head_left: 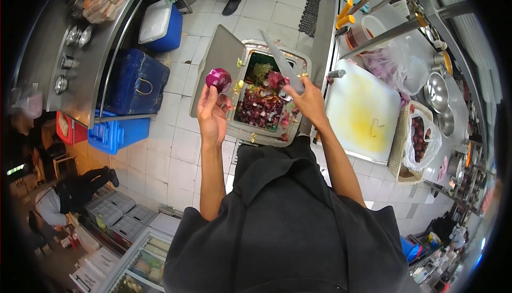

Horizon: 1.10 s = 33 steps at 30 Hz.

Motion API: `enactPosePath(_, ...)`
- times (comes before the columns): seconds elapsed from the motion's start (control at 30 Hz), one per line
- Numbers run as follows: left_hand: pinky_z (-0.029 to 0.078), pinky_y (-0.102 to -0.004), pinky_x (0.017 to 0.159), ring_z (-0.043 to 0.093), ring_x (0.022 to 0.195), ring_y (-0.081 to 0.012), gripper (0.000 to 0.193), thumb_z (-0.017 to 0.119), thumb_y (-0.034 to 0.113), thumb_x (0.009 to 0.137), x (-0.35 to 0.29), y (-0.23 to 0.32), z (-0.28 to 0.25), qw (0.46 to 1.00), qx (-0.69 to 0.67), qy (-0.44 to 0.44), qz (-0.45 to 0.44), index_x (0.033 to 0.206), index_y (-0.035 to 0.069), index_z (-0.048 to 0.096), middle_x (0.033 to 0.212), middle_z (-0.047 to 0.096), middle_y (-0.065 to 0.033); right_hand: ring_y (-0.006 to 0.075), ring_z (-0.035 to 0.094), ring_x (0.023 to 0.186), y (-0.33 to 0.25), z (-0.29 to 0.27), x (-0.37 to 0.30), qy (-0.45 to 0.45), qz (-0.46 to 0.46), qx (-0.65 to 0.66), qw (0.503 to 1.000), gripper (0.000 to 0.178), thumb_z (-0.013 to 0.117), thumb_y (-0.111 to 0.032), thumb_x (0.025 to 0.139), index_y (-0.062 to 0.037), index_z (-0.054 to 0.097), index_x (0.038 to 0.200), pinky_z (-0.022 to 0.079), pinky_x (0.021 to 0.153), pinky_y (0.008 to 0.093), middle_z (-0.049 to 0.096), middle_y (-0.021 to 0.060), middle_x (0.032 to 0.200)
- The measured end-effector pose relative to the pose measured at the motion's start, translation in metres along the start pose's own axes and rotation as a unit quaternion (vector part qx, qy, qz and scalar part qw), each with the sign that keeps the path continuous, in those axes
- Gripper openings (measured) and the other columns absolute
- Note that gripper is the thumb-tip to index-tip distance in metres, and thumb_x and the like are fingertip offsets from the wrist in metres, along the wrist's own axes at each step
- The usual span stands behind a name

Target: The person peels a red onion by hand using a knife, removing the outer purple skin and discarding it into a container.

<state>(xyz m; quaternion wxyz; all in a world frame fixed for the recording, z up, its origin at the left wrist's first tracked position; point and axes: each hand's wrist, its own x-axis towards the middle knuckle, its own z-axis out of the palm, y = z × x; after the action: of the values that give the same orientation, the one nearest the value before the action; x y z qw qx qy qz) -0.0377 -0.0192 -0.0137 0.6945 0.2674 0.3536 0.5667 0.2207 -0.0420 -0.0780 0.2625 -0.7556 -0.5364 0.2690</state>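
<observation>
A purple-red onion (218, 79) is held up between the fingertips and thumb of my left hand (213, 111). My right hand (308, 100) grips a knife (279, 56), its wide blade angled up and to the left. Something small and pale shows beside the right fingers, too unclear to name. Below both hands stands a grey bin (302, 58) with its lid (220, 45) folded out to the left. Dark red onion skins and scraps (259, 107) fill much of it. Bits of peel lie on the rim.
A white cutting board (362, 109) with a yellow stain lies on the right counter. Beside it stands a basket (401, 149) with bagged red onions (418, 138). Blue containers (136, 82) sit under the left steel table. Other people stand beyond and at lower left.
</observation>
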Motion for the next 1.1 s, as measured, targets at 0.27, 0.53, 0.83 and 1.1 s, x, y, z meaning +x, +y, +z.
enactPosePath(0.27,0.04,-0.027,0.069,0.049,0.077,-0.0123,0.034,0.049,0.031,0.102,0.004,-0.015,0.029,0.998,0.042,-0.032,0.035,0.122,0.004,0.051,0.115,0.061,-0.0099,0.0442,0.066,0.083,0.017,-0.021,-0.009,0.005,0.038,0.033,0.999,0.045,0.056,-0.044,0.094,0.0003,0.061,0.105,0.051,0.073,0.0494,0.067,0.0263,0.085)
enactPosePath(0.53,0.04,-0.0277,0.07,0.048,0.078,-0.0122,0.038,0.046,0.035,0.102,-0.008,-0.046,0.096,0.996,0.041,-0.032,0.074,0.126,0.006,0.051,0.12,0.06,-0.0119,0.0403,0.068,0.078,0.031,0.008,0.003,0.003,-0.063,-0.073,0.995,0.072,0.079,-0.057,0.068,0.001,0.053,0.1,0.052,0.067,0.0511,0.069,0.0224,0.087)
enactPosePath(0.83,0.045,-0.029,0.069,0.056,0.084,-0.0139,0.036,0.057,0.019,0.097,-0.021,-0.131,0.223,0.978,0.113,-0.168,0.047,0.127,0.0,0.049,0.11,0.061,-0.0109,0.0409,0.066,0.088,0.123,-0.048,-0.05,-0.152,-0.018,0.086,0.984,0.065,0.074,-0.055,0.074,-0.0031,0.06,0.11,0.051,0.076,0.0489,0.068,0.0224,0.092)
enactPosePath(1.1,0.051,-0.027,0.072,0.065,0.086,-0.0145,0.048,0.08,0.027,0.079,-0.065,-0.314,0.429,0.734,0.414,-0.538,0.009,0.119,0.006,0.063,0.099,0.07,-0.0069,0.0421,0.065,0.093,0.211,-0.054,-0.09,-0.086,-0.071,0.162,0.98,0.06,0.074,-0.047,0.077,-0.0036,0.06,0.116,0.051,0.082,0.0483,0.068,0.0238,0.101)
